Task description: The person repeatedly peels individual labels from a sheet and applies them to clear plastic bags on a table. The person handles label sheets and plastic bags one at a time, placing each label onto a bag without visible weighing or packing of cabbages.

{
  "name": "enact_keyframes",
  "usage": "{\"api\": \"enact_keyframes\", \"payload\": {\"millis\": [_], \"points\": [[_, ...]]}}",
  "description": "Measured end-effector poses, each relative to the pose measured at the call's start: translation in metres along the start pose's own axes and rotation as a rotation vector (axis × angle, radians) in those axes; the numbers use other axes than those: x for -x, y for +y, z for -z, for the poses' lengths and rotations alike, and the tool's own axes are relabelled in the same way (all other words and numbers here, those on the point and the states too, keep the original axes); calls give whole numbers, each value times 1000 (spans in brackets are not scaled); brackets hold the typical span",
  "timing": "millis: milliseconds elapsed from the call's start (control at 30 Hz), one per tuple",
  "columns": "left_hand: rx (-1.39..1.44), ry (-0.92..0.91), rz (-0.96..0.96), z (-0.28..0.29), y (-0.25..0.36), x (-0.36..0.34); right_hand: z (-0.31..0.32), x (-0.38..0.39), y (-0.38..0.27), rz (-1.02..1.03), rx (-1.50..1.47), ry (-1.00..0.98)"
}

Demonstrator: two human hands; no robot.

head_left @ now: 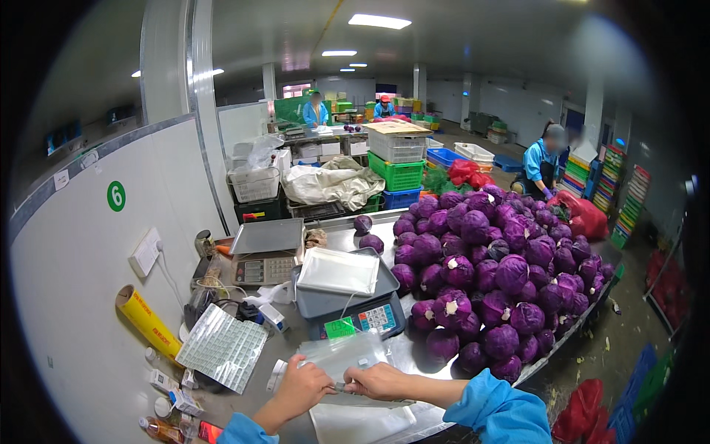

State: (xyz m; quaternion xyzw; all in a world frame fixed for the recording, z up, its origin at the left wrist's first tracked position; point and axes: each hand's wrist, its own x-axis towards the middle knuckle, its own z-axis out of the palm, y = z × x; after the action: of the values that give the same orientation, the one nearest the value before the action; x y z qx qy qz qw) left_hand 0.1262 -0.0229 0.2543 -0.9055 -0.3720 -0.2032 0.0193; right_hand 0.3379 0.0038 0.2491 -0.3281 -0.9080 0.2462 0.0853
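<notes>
My left hand (302, 386) and my right hand (379, 382) meet low in the middle of the head view. Both are closed in a pinch on the near edge of clear plastic bags (342, 351), thumbs and fingers close together. More flat clear plastic (362, 425) lies on the metal table just below my hands. Beyond them stands a grey digital scale (398, 314) with a lit green display. On its pan rests a stack of clear plastic sheets or bags (339, 271). Purple cabbages (510, 274) are heaped to the right of my hands.
A second scale (268, 235) stands at the back left. Left of my hands lie a sheet of labels (223, 348), a yellow tube (148, 323) and small bottles. Stacked crates (399, 175) stand behind the table. One co-worker (541, 164) is beyond the cabbages; others are farther back.
</notes>
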Motion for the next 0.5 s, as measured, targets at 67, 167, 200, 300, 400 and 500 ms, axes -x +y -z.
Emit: {"api": "enact_keyframes", "payload": {"millis": [67, 167, 200, 300, 400, 500], "points": [[-26, -24, 24, 4, -1, 6, -5, -5, -3, 1, -41, -1], [-65, -79, -15, -5, -7, 7, -13, -5, -3, -44, -49, 60], [-48, -107, -18, -3, -5, 6, -12, -5, -6, -67, -46, 38], [51, -120, -55, -2, 0, -7, -16, 5, 9, 8, -50, 91], [178, -165, 17, 3, -13, 10, -25, -5, 9, 25, 29, 51], [377, -302, 218, 4, -23, 15, -13, -9, -5, 236, 26, 89]]}}
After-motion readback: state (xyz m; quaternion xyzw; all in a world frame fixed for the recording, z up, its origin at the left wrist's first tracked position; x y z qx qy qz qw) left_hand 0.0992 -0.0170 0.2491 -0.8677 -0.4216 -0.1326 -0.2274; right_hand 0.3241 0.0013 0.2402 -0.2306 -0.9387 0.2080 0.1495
